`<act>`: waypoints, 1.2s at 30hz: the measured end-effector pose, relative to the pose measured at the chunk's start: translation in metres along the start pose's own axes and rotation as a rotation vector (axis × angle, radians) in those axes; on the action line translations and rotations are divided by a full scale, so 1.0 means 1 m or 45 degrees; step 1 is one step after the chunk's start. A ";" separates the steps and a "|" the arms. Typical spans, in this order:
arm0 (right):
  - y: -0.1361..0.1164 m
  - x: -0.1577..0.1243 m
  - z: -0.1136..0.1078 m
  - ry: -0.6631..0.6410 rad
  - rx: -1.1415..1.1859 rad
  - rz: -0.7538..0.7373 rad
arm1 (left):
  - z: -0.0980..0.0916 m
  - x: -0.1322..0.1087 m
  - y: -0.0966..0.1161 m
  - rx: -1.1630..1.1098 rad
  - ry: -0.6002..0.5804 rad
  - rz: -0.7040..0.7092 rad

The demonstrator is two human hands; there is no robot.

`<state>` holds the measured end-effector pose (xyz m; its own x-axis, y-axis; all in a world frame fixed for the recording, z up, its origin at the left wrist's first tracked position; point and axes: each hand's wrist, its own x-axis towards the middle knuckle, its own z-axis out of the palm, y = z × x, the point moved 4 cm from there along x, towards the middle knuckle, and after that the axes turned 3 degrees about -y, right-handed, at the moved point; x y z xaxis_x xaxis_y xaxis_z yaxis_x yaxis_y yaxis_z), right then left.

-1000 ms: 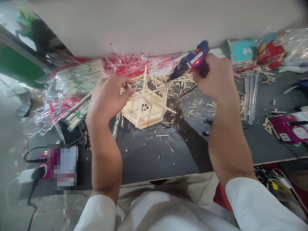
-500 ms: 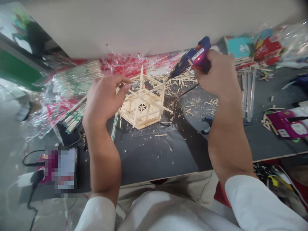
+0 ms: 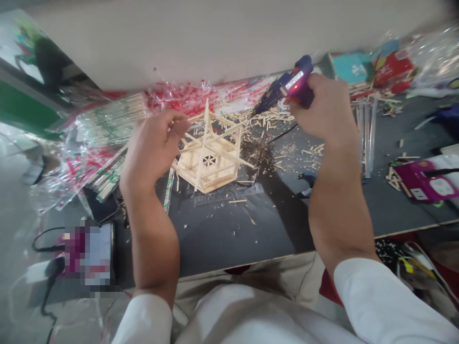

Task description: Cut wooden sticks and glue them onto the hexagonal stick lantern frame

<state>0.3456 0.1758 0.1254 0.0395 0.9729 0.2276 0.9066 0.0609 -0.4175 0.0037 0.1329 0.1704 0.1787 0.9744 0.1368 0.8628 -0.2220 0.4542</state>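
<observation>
- wrapped firmly around the glue gun (image 3: 300,83) with the right hand (image 3: 327,106), and showing a lit red light on its side.
- aiming the nozzle (image 3: 261,105) down and left, right at the far right side of the stick frame (image 3: 215,181); touching or just short of it, cannot tell.
- across to the left hand (image 3: 152,145): curled in at the frame's left side, thumb and fingertips close together; pinching a stick or only beside one, cannot tell.
- now the key relation: sitting between both hands, left of the glue gun and a little closer to the table's (image 3: 211,243) near edge; just right of the left hand, clearly the nearer one.
- and the long axis: a slanting stick (image 3: 229,131), running from the frame's middle toward the far right, roughly in line with the nozzle.
- close by: a clear ruler (image 3: 247,192) along the frame's near side, wood scraps (image 3: 274,120) strewn toward the table's far edge.
- farther out: bundled sticks (image 3: 116,119) toward the far left corner, a purple box (image 3: 426,184) over on the right.
</observation>
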 end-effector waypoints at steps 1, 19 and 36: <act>0.002 0.002 0.001 -0.007 -0.037 0.008 | 0.000 0.000 -0.001 -0.034 0.002 0.015; -0.052 -0.022 0.001 -0.274 0.776 -0.163 | 0.021 -0.004 0.029 -0.068 -0.168 0.376; -0.089 -0.033 0.013 -0.151 0.856 -0.254 | 0.026 -0.001 0.033 -0.152 -0.065 0.390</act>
<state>0.2585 0.1416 0.1438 -0.1807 0.9443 0.2750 0.4347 0.3274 -0.8390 0.0444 0.1254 0.1622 0.4471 0.8617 0.2398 0.7046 -0.5045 0.4991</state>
